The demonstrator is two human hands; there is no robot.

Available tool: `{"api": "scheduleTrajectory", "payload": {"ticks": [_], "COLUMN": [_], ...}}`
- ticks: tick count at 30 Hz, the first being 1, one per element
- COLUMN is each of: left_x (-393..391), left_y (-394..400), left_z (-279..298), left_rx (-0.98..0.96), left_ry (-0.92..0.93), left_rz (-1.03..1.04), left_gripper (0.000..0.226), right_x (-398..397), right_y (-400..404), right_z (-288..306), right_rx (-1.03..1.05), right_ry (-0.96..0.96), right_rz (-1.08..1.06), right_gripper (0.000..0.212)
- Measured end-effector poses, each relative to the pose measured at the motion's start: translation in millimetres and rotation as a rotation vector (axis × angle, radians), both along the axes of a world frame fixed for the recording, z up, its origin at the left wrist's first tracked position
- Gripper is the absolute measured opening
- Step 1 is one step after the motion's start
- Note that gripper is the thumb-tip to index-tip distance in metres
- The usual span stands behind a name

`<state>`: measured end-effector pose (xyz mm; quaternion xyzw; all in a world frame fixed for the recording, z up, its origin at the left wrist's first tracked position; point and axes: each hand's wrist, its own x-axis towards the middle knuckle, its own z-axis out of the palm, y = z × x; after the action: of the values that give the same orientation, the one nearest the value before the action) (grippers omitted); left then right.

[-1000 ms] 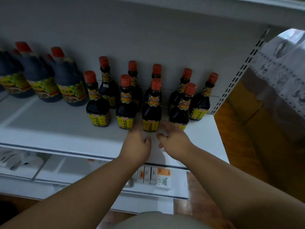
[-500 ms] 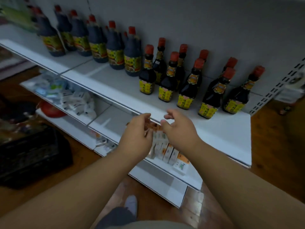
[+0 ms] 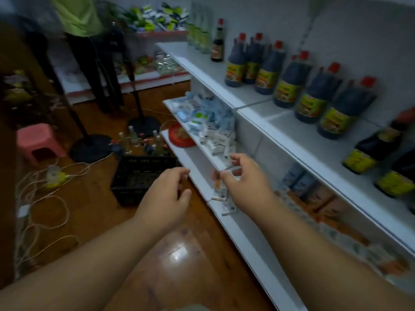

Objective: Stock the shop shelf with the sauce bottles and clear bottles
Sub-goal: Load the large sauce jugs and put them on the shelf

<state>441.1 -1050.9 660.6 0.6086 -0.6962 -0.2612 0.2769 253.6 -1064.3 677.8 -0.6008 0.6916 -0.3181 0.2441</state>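
Wooden floor (image 3: 94,198) and white shop shelf (image 3: 280,135), both hands out in front, holding nothing.

Nearest me, the left hand (image 3: 166,196) and right hand (image 3: 243,178) hung loosely curled and empty over the floor beside the lower shelf of small boxes (image 3: 215,140). Past them sat a black crate (image 3: 139,176), with the clear bottles (image 3: 134,140) standing on the floor just behind it. Dark sauce bottles (image 3: 310,95) with red caps lined the upper shelf, running away toward the far end.
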Motion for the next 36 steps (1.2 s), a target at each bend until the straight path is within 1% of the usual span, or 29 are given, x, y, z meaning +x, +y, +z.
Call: {"api": "scheduleTrajectory", "payload": {"ticks": [3, 5, 10, 14, 18, 21, 24, 27, 32, 36], "left_x": [82, 120, 177, 215, 266, 310, 355, 404, 488, 520], "left_y": [-17, -30, -83, -134, -186, -222, -256, -296, -380, -448], "left_z": [4, 5, -12, -25, -19, -18, -26, -43, -64, -66], "left_rx": [0.026, 0.03, 0.04, 0.068, 0.1, 0.107, 0.113, 0.103, 0.122, 0.149], "left_ry": [-0.028, -0.031, -0.025, -0.051, -0.13, -0.155, -0.15, -0.148, -0.164, -0.187], "left_rz": [0.106, 0.165, 0.24, 0.292, 0.366, 0.415, 0.444, 0.424, 0.285, 0.168], "left_gripper": [0.045, 0.044, 0.043, 0.042, 0.042, 0.044, 0.046, 0.044, 0.042, 0.04], "right_x": [78, 116, 178, 225, 282, 331, 381, 429, 494, 509], "right_y": [-37, -58, -124, -190, -262, -310, -349, -385, -447, -485], "right_z": [3, 6, -6, -27, -37, -37, -42, -55, -72, -75], "right_rx": [0.007, 0.016, 0.025, 0.028, 0.06, 0.083, 0.106, 0.134, 0.161, 0.206], "right_ry": [0.002, 0.036, 0.109, 0.104, 0.093, 0.089, 0.084, 0.091, 0.081, 0.089], "right_rz": [0.114, 0.176, 0.285, 0.381, 0.48, 0.55, 0.557, 0.55, 0.431, 0.295], "right_gripper": [0.051, 0.051, 0.051, 0.049, 0.048, 0.05, 0.051, 0.049, 0.046, 0.05]}}
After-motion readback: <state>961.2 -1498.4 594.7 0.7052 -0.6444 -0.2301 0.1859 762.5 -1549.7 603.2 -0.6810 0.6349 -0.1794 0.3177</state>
